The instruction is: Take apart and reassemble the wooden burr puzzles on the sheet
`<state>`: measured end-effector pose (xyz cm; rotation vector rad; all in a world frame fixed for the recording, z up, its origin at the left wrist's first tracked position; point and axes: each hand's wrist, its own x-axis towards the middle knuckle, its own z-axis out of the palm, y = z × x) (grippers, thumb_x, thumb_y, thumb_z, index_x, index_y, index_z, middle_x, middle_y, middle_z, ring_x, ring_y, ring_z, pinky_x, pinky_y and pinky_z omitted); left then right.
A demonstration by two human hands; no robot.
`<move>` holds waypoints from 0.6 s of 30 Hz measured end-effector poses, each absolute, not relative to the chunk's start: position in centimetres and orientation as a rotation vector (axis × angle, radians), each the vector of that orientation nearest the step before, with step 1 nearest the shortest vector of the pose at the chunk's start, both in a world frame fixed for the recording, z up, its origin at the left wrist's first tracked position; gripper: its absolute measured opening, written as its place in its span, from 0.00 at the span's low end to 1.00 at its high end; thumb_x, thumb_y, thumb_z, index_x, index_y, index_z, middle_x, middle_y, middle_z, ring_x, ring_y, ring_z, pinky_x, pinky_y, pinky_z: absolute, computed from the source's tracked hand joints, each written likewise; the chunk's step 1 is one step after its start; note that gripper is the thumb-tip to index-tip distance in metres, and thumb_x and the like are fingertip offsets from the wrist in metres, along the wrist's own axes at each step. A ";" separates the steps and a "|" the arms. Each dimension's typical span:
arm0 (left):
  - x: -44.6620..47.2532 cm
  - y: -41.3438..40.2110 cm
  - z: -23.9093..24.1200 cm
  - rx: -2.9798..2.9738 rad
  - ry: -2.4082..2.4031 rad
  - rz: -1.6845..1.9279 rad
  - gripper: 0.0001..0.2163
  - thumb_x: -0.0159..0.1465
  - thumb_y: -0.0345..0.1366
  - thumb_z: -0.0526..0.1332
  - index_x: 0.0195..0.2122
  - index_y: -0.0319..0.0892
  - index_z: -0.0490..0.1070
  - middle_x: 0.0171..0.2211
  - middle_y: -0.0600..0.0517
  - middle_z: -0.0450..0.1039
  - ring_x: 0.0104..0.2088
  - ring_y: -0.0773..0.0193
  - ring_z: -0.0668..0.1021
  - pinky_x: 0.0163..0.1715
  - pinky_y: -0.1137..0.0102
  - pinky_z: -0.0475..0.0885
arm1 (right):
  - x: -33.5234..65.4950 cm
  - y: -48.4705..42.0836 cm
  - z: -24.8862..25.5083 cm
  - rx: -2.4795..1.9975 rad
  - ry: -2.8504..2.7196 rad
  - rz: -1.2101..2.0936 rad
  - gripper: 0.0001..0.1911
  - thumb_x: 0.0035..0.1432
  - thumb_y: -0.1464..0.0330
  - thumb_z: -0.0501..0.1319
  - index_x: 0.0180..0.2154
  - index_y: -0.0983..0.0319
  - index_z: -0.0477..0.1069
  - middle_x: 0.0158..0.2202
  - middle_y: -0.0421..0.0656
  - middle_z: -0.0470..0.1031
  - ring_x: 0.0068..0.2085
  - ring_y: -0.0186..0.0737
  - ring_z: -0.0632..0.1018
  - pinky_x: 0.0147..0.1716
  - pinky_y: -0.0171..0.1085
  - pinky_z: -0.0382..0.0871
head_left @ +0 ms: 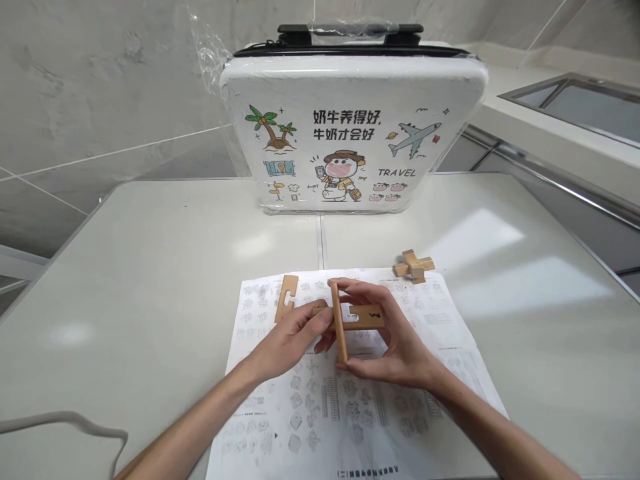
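Observation:
Over a printed instruction sheet (350, 400), both my hands grip crossed flat wooden puzzle pieces (350, 319). My left hand (293, 337) pinches the left end of the horizontal notched piece. My right hand (395, 340) is closed on the upright piece (339, 323), thumb below and fingers above, and it also touches the horizontal piece. Another notched wooden piece (287, 297) lies flat on the sheet just left of my left hand. A small assembled wooden cross puzzle (414, 266) rests on the table beyond the sheet's right corner.
A white cartoon-printed suitcase (350, 133) wrapped in plastic stands at the far edge of the white table (150, 280). A grey cable (65, 421) curls at the near left. A sunken steel frame (575, 100) lies on the counter at right.

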<state>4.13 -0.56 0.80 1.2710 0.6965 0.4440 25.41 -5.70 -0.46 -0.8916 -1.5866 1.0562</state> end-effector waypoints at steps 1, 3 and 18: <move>4.1 -0.5 0.9 1.269 0.706 0.450 0.21 0.76 0.53 0.55 0.34 0.42 0.67 0.30 0.54 0.65 0.29 0.67 0.69 0.32 0.68 0.67 | 25.4 -5.7 -0.5 -0.903 -1.596 1.059 0.47 0.56 0.67 0.78 0.69 0.44 0.58 0.72 0.45 0.63 0.70 0.56 0.70 0.67 0.58 0.71; 3.8 -0.1 1.1 1.269 0.756 0.499 0.22 0.76 0.55 0.55 0.33 0.42 0.68 0.30 0.53 0.65 0.29 0.66 0.69 0.31 0.68 0.66 | 25.5 -5.6 -0.7 -0.917 -1.611 1.061 0.51 0.55 0.65 0.78 0.72 0.43 0.54 0.73 0.45 0.60 0.72 0.57 0.65 0.70 0.59 0.67; 3.5 1.8 0.1 1.156 1.141 1.000 0.22 0.76 0.50 0.55 0.28 0.43 0.66 0.29 0.53 0.67 0.33 0.64 0.72 0.34 0.71 0.68 | 25.4 -5.6 -1.5 -1.141 -1.698 0.986 0.37 0.64 0.67 0.70 0.69 0.48 0.58 0.68 0.48 0.65 0.64 0.54 0.74 0.62 0.57 0.76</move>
